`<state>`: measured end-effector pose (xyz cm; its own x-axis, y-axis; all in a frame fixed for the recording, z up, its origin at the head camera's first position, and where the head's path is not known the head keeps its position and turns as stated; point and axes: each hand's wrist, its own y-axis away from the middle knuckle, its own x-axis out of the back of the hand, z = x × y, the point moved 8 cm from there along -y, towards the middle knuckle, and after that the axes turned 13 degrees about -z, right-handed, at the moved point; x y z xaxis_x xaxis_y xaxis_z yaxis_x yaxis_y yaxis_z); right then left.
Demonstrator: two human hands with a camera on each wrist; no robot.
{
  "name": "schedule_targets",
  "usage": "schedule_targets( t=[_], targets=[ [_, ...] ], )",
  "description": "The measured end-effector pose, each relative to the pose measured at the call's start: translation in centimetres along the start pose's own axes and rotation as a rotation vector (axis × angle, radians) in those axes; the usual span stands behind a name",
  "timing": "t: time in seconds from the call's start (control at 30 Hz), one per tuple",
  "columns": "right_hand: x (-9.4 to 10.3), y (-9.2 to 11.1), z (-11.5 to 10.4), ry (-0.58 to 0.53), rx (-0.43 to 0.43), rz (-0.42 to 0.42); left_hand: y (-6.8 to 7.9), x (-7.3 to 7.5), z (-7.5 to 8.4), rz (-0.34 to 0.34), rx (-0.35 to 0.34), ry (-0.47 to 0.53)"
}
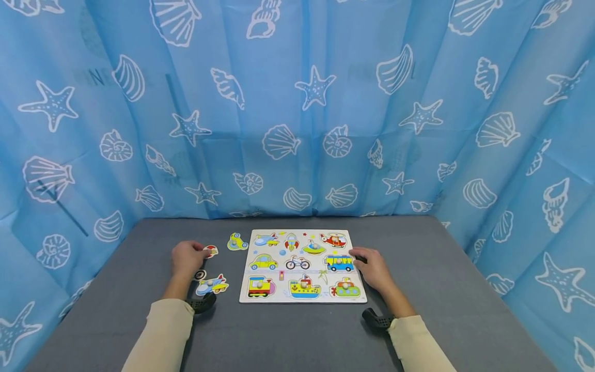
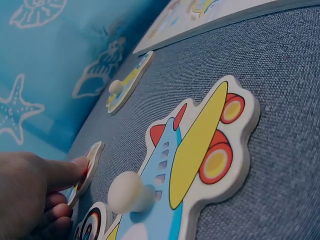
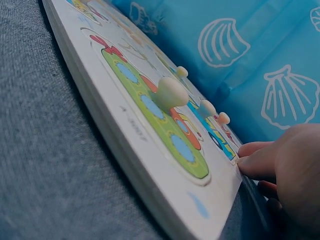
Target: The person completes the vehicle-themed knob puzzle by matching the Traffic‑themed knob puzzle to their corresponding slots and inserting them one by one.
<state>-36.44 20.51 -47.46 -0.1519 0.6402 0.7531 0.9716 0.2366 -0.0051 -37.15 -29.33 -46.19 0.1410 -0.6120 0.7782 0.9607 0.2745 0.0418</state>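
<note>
Small red puzzle piece (image 1: 212, 250), pale-edged

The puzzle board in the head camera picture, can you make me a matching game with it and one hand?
1. Train
2. Helicopter
3. Submarine
4. Left hand

A. At the top right of the board
B. Holding a loose piece off the board
C. At the bottom left of the board
D. At the bottom right of the board

Pairs: 1-C; 2-A; 3-D; 4-B.
</note>
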Motion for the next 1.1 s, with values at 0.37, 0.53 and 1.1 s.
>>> schedule_targets(
  t=[0.37, 0.53, 1.1],
  targets=[
    [0.1, 0.3, -0.1, 0.008, -0.014, 0.006, -0.3, 0.0, 0.2, -0.033, -0.026, -0.024],
    [0.1, 0.2, -0.2, 0.012, -0.006, 0.008, -0.5, -0.3, 0.6, -0.061, -0.041, -0.037],
    [0.1, 0.2, -0.1, 0.014, -0.009, 0.006, -1.5, -1.1, 2.2, -0.155, -0.116, -0.094]
  ],
)
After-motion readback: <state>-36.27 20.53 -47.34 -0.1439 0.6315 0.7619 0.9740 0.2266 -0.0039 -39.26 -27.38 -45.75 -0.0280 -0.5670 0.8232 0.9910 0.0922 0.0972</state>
